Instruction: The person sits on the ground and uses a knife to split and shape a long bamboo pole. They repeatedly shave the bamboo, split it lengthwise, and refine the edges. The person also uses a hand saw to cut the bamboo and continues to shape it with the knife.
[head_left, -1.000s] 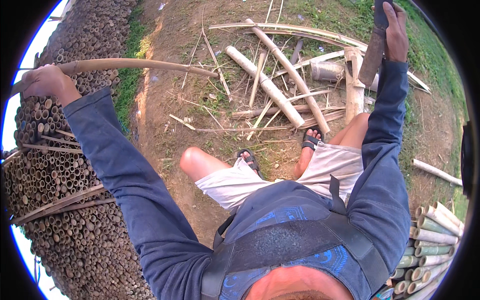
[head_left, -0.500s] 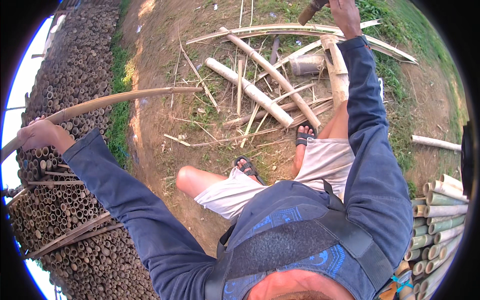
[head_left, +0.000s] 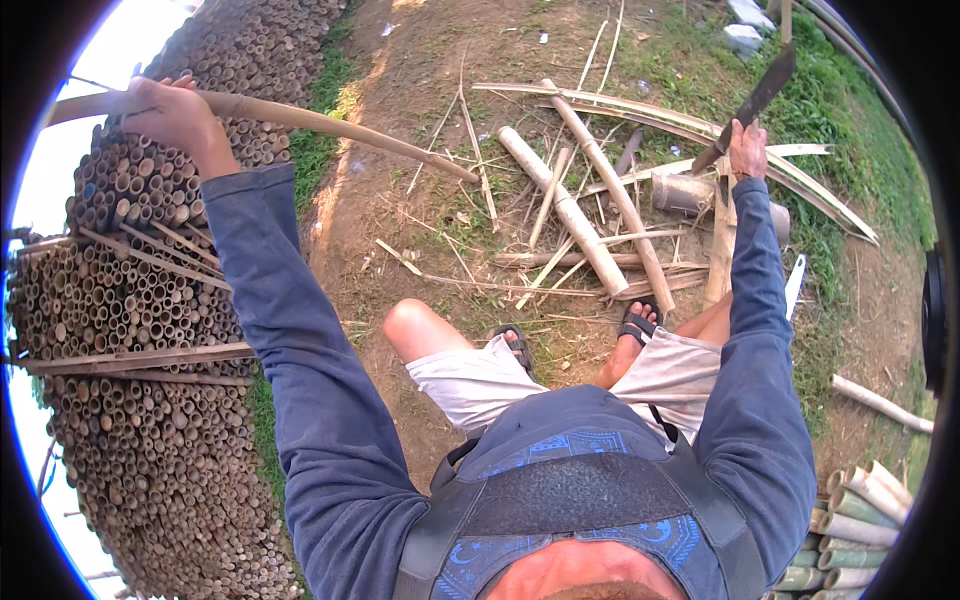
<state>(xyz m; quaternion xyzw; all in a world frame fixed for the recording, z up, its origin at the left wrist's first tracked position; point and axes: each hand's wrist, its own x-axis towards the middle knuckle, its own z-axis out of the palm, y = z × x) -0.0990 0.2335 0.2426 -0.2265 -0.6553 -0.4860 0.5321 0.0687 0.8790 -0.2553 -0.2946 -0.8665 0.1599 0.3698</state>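
Note:
A long split bamboo strip (head_left: 335, 125) is gripped by my left hand (head_left: 178, 118) at the far left, with fingers closed round it. Its far end slants down toward the ground in the middle. My right hand (head_left: 748, 150), raised at the right, is closed on the handle of a machete (head_left: 768, 88) whose dark blade points up and away. Below this hand stands a pale upright bamboo piece (head_left: 720, 255), beside a thick short bamboo section (head_left: 682, 192). Two whole bamboo poles (head_left: 565, 210) lie on the ground in front of my feet.
Split bamboo strips (head_left: 640, 110) arch across the ground at the far right. A tall stack of cut bamboo (head_left: 130, 440) fills the left side. More bamboo poles (head_left: 865, 530) are piled at the lower right. A single pole (head_left: 880, 402) lies above them.
My left hand has risen with the bamboo strip, whose far end now tilts downward. The machete blade has come into full view. The whole scene has shifted rightward in the picture.

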